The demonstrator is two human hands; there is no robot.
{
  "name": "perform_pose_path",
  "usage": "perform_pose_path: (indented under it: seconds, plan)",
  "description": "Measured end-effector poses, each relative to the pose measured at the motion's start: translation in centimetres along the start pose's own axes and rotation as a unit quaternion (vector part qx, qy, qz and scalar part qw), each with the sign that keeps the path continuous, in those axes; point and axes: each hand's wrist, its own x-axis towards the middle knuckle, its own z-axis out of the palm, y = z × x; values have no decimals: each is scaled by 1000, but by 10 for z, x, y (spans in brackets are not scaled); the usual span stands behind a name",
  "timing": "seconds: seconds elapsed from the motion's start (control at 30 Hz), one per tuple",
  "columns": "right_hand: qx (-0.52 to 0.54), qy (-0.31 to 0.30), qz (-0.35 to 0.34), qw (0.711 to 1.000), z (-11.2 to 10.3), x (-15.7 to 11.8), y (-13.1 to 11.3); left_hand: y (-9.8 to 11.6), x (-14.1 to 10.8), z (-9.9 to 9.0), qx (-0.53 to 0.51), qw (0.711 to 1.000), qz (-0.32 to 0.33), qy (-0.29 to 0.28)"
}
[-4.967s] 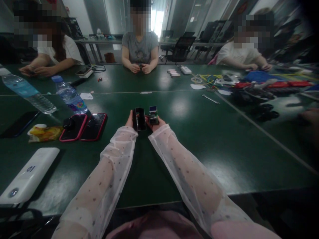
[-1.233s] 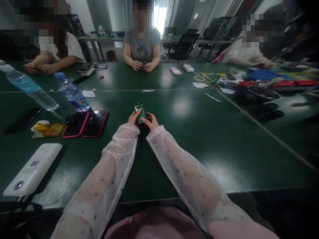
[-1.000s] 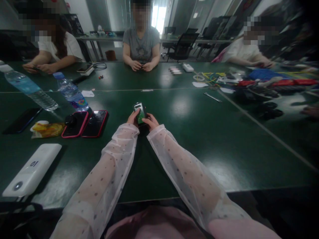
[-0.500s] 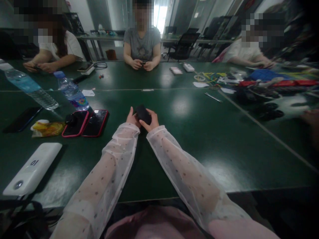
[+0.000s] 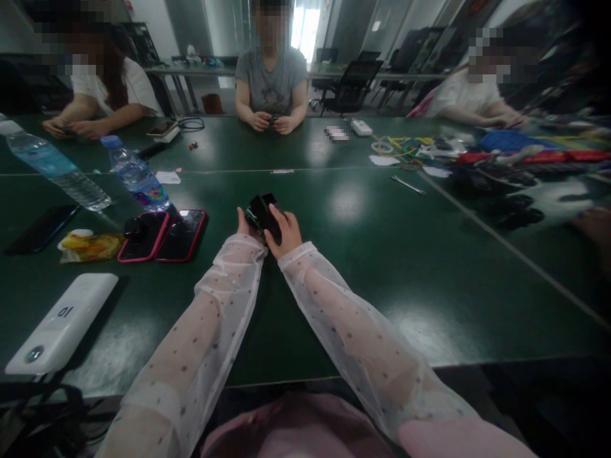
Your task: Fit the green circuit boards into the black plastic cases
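A small black boxy object (image 5: 262, 208) is between my two hands above the green table, and its exact kind is hard to make out. It has a glossy dark face and a squared, raised upper edge. My left hand (image 5: 245, 225) is closed around its left side and underside, thumb up. On the right side, my right hand (image 5: 287, 230) grips it, with fingers across the top and the thumb at the near edge. Sheer dotted sleeves cover both forearms.
To the left are two red-edged phones (image 5: 181, 235), a yellow packet (image 5: 90, 247), a white power bank (image 5: 62, 324) and two water bottles (image 5: 138, 178). A wrench (image 5: 408, 185) and tangled cables (image 5: 410, 147) lie to the right. Several people sit across the table (image 5: 382, 254).
The black object has turned and tilted in my hands, showing a glossy side and raised edge. My right fingers have shifted onto its top, and my left hand has moved slightly left.
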Motion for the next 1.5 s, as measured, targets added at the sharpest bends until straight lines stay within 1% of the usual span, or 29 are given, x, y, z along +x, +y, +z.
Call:
perform_pose_path:
  seconds: [0.07, 0.1, 0.2, 0.27, 0.33, 0.4, 0.43, 0.5, 0.67, 0.87, 0.97, 1.07, 1.23, 1.33, 1.5]
  plan:
    - [0, 51, 11, 999, -12, 3, -5, 1, 0, 2, -25, 999, 9, 40]
    - [-7, 75, 16, 997, -17, 5, -6, 2, 0, 3, -42, 998, 15, 42]
    - [-42, 135, 31, 990, -33, 7, 3, 3, -1, 6, -77, 997, 23, 0]
    - [-63, 147, 40, 986, -39, 7, 17, 4, -2, 6, -85, 996, 9, -11]
    - [-98, 139, 60, 984, -42, 4, 34, 5, -2, 5, -94, 995, -6, -17]
    - [-127, 137, 64, 980, -41, 2, 49, 6, -3, 3, -105, 994, -15, -29]
    - [-136, 142, 63, 978, -41, 1, 55, 6, -3, 2, -109, 993, -18, -33]
    - [-153, 121, 58, 979, -39, -1, 62, 6, -2, 1, -111, 993, -19, -39]
    - [-173, 79, 41, 981, -36, -4, 57, 5, 1, 0, -99, 994, -15, -38]
    - [-192, 24, 52, 980, -33, -5, 59, 5, 1, 3, -102, 994, -17, -20]
    - [-194, 16, 53, 979, -33, -5, 61, 5, 2, 3, -99, 995, -16, -15]
    - [-194, 11, 60, 979, -33, -5, 62, 5, 2, 3, -92, 995, -15, -21]
    - [-203, -9, 93, 975, -30, -6, 64, 5, 0, 5, -97, 995, -14, -18]
    - [-202, -6, 95, 975, -28, -5, 65, 6, -2, 7, -98, 995, -18, -9]
    - [-196, 39, 89, 976, -27, -4, 72, 5, -2, 6, -95, 995, -14, -17]
